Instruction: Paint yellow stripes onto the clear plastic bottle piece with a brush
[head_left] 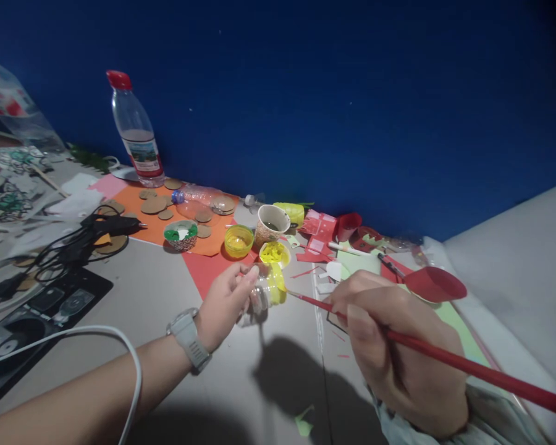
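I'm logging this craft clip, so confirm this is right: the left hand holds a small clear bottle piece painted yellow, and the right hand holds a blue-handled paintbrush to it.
One detail is wrong: the paintbrush in the right hand has a red handle, not blue, as the head view shows. The left hand does hold the small clear bottle piece painted yellow.

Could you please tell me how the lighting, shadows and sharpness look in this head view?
Head view: dim and bluish; a dark shadow falls on the grey table below the clear plastic bottle piece in the left hand; the right hand with the long red paintbrush looks soft; the edges bend.
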Available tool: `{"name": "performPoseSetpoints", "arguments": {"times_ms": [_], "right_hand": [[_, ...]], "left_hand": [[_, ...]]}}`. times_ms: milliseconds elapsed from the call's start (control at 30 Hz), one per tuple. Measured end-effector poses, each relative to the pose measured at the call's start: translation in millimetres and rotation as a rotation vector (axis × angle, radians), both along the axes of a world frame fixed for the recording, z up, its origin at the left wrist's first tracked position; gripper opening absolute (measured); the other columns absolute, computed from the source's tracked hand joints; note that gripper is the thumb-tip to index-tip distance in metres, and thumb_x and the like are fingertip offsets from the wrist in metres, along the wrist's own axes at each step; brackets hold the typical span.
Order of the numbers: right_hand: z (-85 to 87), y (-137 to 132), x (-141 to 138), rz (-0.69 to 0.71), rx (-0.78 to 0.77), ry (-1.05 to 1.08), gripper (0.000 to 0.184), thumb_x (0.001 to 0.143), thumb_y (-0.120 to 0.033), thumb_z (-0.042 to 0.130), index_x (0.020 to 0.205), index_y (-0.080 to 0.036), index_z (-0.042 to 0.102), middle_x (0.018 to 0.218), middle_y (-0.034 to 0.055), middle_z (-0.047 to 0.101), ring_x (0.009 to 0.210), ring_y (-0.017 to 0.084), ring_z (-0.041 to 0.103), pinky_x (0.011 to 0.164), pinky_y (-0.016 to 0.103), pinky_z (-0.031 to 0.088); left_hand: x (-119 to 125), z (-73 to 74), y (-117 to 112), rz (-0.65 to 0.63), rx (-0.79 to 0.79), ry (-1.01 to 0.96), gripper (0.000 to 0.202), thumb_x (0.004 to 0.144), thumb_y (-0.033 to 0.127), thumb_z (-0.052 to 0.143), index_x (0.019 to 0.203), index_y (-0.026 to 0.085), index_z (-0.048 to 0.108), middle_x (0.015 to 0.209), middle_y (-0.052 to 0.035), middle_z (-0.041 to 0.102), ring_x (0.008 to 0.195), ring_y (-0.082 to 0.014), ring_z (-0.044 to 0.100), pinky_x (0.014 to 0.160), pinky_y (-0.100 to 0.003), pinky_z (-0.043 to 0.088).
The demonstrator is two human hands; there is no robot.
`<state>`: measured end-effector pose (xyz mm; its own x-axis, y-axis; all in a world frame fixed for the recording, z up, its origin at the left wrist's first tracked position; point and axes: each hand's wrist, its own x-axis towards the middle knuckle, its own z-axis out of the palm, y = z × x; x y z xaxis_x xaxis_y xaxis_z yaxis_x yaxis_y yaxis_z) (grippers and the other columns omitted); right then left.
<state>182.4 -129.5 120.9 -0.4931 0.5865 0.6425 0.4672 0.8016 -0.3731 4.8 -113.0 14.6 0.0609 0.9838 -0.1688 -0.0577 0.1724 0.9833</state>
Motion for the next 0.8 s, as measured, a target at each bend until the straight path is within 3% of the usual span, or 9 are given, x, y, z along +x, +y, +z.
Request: {"name": "performPoseSetpoints", "arguments": {"times_ms": [600,800], "right_hand": [[-2.2,-0.5,-2.6,0.023,0.004,0.004,0.016,0.082,-0.005,0.048,0.075,-0.019,0.047,0.063,0.0000,0.052,0.059,0.012,0.050,0.051,0.027,0.038],[-2.7,-0.9,-2.7,0.029,-0.005,0.005,0.014,0.082,-0.007,0.048,0.077,-0.020,0.047,0.062,-0.0005,0.051,0.059,0.013,0.050,0.052,0.028,0.040]], "left_hand": [[-0.6,-0.9,3.3,0.021,-0.008,-0.037,0.041,0.088,0.055,0.040,0.069,0.019,0.042,0.053,0.0046,0.048,0.044,-0.0066,0.040,0.043,-0.020,0.032],[-1.6,-7.6,3.5,0.024,-0.059,-0.120,0.042,0.085,0.059,0.042,0.075,0.019,0.046,0.057,0.0050,0.047,0.044,-0.0066,0.040,0.041,-0.019,0.030]]}}
